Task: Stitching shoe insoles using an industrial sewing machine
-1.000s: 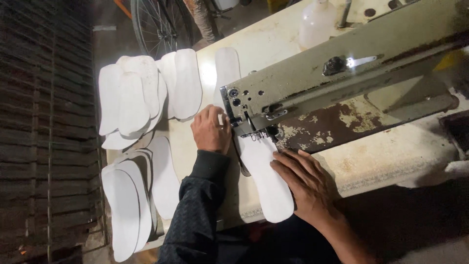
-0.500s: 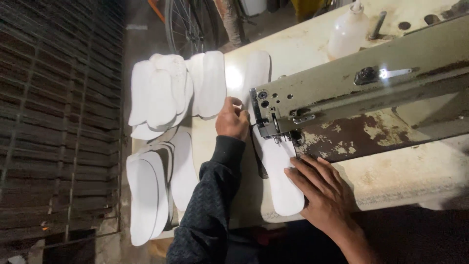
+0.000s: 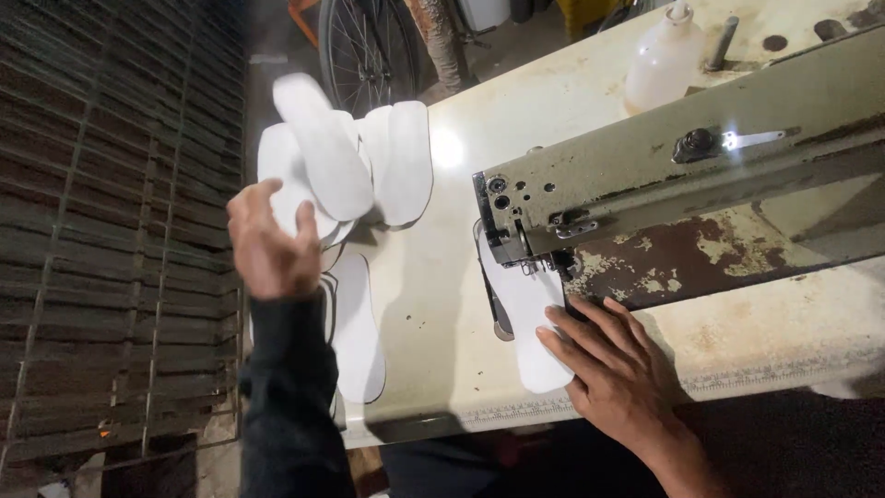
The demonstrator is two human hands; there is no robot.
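The left hand (image 3: 267,242) lifts a white insole (image 3: 323,148) in a closed grip above the pile (image 3: 396,161) — the right hand (image 3: 613,369), open, flat, presses another insole (image 3: 530,314) under the sewing machine (image 3: 664,175), long axis toward the person.

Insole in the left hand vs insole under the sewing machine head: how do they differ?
The insole in the left hand is lifted off the table and blurred; the insole under the sewing machine lies flat and sharp. The left hand grips the first by its end with its fingers; the right hand presses flat on the second. The first is above the pile of insoles; the second sits alone. Both are white and of like shape.
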